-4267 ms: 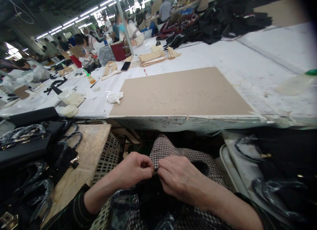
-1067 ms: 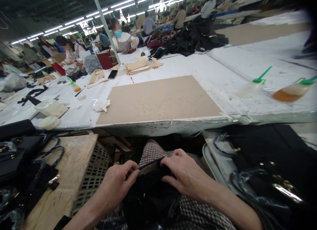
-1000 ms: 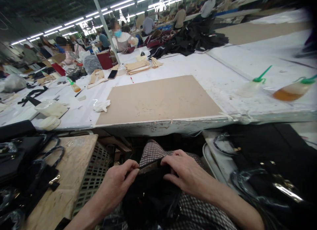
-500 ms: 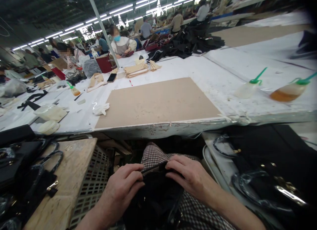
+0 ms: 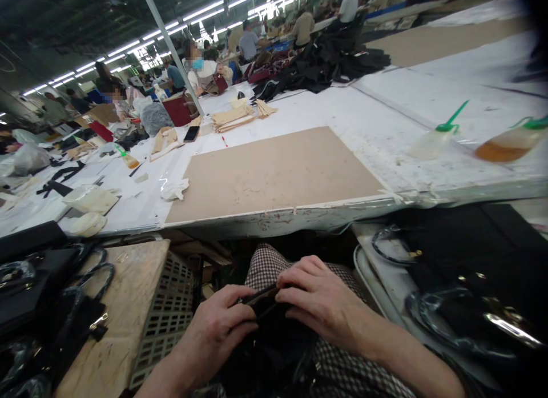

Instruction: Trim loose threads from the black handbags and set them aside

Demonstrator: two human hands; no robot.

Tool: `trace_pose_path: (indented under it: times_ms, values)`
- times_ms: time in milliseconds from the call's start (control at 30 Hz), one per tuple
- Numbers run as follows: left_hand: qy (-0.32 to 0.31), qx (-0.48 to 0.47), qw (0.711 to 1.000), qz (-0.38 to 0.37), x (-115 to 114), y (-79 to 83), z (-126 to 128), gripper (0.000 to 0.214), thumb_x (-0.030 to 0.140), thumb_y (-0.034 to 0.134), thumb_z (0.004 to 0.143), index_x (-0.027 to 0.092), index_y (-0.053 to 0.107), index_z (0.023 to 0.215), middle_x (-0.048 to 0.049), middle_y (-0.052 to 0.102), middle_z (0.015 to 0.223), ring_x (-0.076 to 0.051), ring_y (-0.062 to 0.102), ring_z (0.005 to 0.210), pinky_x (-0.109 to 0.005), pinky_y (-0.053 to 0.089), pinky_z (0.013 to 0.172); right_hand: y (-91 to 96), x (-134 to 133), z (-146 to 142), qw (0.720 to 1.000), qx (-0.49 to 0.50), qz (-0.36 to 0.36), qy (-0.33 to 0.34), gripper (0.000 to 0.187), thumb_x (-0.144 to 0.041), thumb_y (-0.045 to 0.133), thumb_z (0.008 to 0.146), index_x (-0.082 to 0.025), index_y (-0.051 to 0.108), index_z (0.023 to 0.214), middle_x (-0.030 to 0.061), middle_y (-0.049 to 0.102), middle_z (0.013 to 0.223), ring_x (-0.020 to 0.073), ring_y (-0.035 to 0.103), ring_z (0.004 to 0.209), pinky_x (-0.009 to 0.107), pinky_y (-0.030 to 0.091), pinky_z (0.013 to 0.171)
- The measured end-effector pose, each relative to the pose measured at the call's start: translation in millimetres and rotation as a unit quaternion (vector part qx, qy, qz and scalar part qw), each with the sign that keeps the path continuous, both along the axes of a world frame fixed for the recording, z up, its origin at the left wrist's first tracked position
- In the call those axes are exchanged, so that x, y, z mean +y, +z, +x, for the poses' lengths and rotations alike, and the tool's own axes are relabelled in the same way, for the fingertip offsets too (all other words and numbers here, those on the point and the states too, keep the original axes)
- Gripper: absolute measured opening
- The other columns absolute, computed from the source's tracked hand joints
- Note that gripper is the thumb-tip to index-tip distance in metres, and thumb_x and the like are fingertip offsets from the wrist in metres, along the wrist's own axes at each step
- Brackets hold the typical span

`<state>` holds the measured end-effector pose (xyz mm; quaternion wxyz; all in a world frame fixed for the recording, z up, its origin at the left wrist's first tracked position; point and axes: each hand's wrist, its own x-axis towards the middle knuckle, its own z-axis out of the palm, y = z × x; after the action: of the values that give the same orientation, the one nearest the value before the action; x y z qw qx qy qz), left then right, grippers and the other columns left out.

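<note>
A black bag point(image 5: 274, 346) rests on my lap over checked cloth point(image 5: 268, 266), with its top edge towards the table. My left hand point(image 5: 216, 326) is closed on the left end of that edge, fingers over the rim and thumb below. Farther right along the same rim, my right hand point(image 5: 319, 298) grips with bent fingers. Between the hands the rim bows and a brownish strip of the inside shows. The lower part of the bag is dark and its details are hard to make out.
A worktable point(image 5: 278, 224) with a brown board point(image 5: 274, 169) lies ahead. Two green-tipped bottles point(image 5: 432, 142) stand at right. Black bags with wrapped handles point(image 5: 475, 261) lie to my right, others point(image 5: 25, 289) to my left beside a plastic crate point(image 5: 165, 312). Co-workers sit beyond.
My right hand has shifted slightly left and up along the rim, closer to my left hand. The rim between them now tilts and bows more. The view has moved slightly.
</note>
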<state>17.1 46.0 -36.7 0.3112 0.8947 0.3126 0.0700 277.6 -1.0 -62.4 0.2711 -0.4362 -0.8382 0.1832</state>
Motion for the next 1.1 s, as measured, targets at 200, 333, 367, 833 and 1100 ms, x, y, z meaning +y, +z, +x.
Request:
trace_pose_path:
  times_ms: [200, 333, 367, 833, 1100]
  values:
    - [0.006, -0.024, 1.0, -0.011, -2, 0.9, -1, 0.009, 0.021, 0.059, 0.093, 0.023, 0.066, 0.096, -0.0051, 0.057, 0.13, -0.018, 0.059, 0.115, -0.026, 0.048, 0.098, -2.1, 8, -15, 0.999, -0.01, 0.014, 0.043, 0.012, -0.024, 0.054, 0.098, -0.022, 0.066, 0.1, 0.0014, 0.066, 0.091, 0.019, 0.051, 0.089, 0.04, 0.034, 0.088]
    - [0.027, -0.044, 0.998, -0.027, -3, 0.0, -3, 0.006, 0.023, 0.06, 0.092, 0.021, 0.066, 0.091, -0.0059, 0.058, 0.129, -0.017, 0.06, 0.112, -0.025, 0.049, 0.095, -4.2, 11, -13, 0.999, -0.052, 0.009, -0.01, 0.02, -0.033, 0.064, 0.093, -0.021, 0.067, 0.078, 0.0018, 0.06, 0.087, 0.0207, 0.047, 0.087, 0.038, 0.034, 0.081]
    - [0.034, -0.049, 0.998, -0.029, -4, -0.3, -4, 0.007, 0.023, 0.06, 0.092, 0.021, 0.066, 0.091, -0.006, 0.058, 0.129, -0.017, 0.06, 0.112, -0.025, 0.049, 0.095, -4.8, 11, -13, 0.998, -0.055, 0.007, -0.014, 0.021, -0.033, 0.064, 0.093, -0.02, 0.066, 0.077, 0.0016, 0.059, 0.087, 0.0206, 0.046, 0.087, 0.038, 0.034, 0.081]
    - [0.221, -0.091, 0.969, -0.057, -20, -8.2, -1, 0.017, 0.026, 0.06, 0.091, 0.019, 0.065, 0.077, -0.0067, 0.065, 0.111, -0.018, 0.063, 0.101, -0.029, 0.048, 0.091, -5.8, 8, -16, 0.999, -0.021, -0.025, -0.03, 0.011, -0.019, 0.057, 0.096, -0.022, 0.064, 0.103, 0.002, 0.057, 0.09, 0.0205, 0.047, 0.087, 0.042, 0.033, 0.089]
    - [0.133, -0.086, 0.985, -0.069, -19, -7.2, -1, 0.009, 0.021, 0.063, 0.089, 0.025, 0.07, 0.091, -0.0038, 0.059, 0.123, -0.018, 0.059, 0.113, -0.028, 0.046, 0.098, -0.3, 11, -27, 0.998, 0.021, -0.034, 0.048, 0.01, -0.016, 0.061, 0.093, -0.025, 0.064, 0.097, 0.0013, 0.052, 0.1, 0.0194, 0.046, 0.096, 0.036, 0.034, 0.085]
